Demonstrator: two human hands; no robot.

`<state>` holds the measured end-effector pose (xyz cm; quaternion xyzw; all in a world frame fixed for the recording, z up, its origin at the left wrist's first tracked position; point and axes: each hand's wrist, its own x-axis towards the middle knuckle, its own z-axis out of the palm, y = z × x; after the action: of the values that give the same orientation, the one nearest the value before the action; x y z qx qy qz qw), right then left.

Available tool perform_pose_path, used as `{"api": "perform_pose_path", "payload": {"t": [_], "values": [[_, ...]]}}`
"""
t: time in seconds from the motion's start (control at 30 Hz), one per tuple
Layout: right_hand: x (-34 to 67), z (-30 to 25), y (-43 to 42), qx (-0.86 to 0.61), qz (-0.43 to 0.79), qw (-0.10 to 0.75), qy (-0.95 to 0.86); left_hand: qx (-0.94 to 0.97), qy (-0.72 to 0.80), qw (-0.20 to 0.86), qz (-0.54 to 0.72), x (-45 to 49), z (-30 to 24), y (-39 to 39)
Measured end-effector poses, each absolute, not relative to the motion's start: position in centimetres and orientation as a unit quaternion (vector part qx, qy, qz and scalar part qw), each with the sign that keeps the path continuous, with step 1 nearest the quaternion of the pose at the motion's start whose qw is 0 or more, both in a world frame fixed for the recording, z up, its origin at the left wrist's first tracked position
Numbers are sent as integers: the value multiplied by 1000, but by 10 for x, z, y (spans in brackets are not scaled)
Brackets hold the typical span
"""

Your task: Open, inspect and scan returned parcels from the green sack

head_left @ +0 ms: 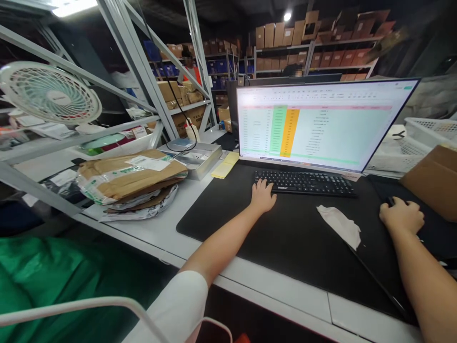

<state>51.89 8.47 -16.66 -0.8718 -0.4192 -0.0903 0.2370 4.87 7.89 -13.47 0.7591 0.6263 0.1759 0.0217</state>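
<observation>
My left hand (263,196) lies flat on the black desk mat (285,238), fingers stretched out and touching the left end of the black keyboard (305,182). My right hand (402,215) is curled over a dark computer mouse (391,202) at the right of the mat. A wide monitor (321,124) behind the keyboard shows a spreadsheet with green and orange columns. A crumpled white tissue (341,225) lies on the mat between my hands.
Brown and grey mail parcels (130,183) are piled at the left, beside a metal tray (200,159) and yellow sticky notes (225,166). A small white fan (50,93) sits on the grey rack. White baskets (428,138) and a cardboard box (433,181) stand right.
</observation>
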Motion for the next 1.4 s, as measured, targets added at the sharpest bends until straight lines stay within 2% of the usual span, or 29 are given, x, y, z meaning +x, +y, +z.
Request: {"api": "perform_pose_path", "payload": {"t": [0.27, 0.53, 0.73, 1.4], "values": [[522, -178, 87, -843, -141, 311, -416, 763, 624, 28, 168, 44, -132, 79], [522, -169, 88, -869, -98, 237, -423, 760, 624, 29, 179, 46, -136, 80], [525, -171, 88, -846, -131, 257, -449, 761, 623, 27, 178, 47, -138, 82], [528, -170, 92, -860, -92, 229, -447, 762, 622, 22, 177, 47, -137, 81]]}}
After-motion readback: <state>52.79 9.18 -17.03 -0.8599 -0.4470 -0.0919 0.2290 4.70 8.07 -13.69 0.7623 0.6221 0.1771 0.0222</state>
